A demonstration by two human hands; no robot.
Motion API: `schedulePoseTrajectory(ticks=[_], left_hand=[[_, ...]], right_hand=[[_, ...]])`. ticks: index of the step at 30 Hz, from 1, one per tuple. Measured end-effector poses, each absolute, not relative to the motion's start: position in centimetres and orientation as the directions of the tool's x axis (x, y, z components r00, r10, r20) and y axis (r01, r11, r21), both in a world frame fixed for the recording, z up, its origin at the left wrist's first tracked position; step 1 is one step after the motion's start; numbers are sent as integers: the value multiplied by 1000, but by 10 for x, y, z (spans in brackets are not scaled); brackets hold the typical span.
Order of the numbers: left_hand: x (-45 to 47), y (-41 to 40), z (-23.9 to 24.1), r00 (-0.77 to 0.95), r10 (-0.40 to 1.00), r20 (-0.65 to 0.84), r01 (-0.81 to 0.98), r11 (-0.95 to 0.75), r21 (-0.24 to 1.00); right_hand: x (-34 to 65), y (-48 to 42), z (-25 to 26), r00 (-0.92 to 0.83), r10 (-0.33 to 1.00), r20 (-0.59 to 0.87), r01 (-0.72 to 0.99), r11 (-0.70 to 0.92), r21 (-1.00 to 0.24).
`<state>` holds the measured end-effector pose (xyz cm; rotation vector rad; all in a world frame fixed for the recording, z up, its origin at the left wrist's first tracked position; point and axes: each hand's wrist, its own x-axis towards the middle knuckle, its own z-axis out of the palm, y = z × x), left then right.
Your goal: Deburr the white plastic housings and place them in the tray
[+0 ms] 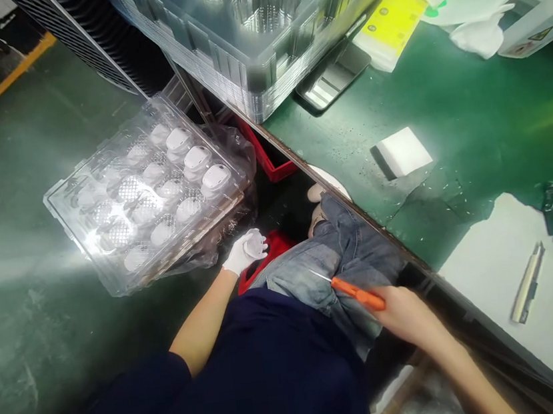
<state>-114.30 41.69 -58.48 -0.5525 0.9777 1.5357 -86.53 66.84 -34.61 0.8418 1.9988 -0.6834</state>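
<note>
My left hand [242, 251], in a white glove, is closed around a small white rounded part [254, 242] low beside my knee. It hovers just right of a clear plastic blister tray [112, 264] that holds several white rounded parts [197, 157] and rests tilted on a bagged stack near the floor. My right hand [404, 312] is bare and grips an orange-handled tool [358, 293] with a thin metal tip, held over my jeans under the table edge.
A green workbench [472, 116] runs on the right with a stack of empty clear trays [256, 41], a white foam block [403, 151], a phone [334, 76], yellow label sheets [394, 18], a metal blade tool [528, 283] on white paper and a red bin [271, 160] below.
</note>
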Motion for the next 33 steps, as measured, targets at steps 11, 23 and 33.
schedulePoseTrajectory(ticks=[11, 23, 33], left_hand=[[-1126, 429, -587, -213, 533, -819, -956, 61, 288], [-1131, 462, -565, -482, 442, -756, -819, 77, 568], [-1126, 473, -539, -568, 503, -652, -597, 293, 747]], right_hand=[[-845, 674, -348, -458, 316, -831, 785, 583, -211], [-837, 672, -353, -409, 321, -854, 817, 545, -186], [-840, 679, -356, -461, 360, -811, 822, 518, -237]])
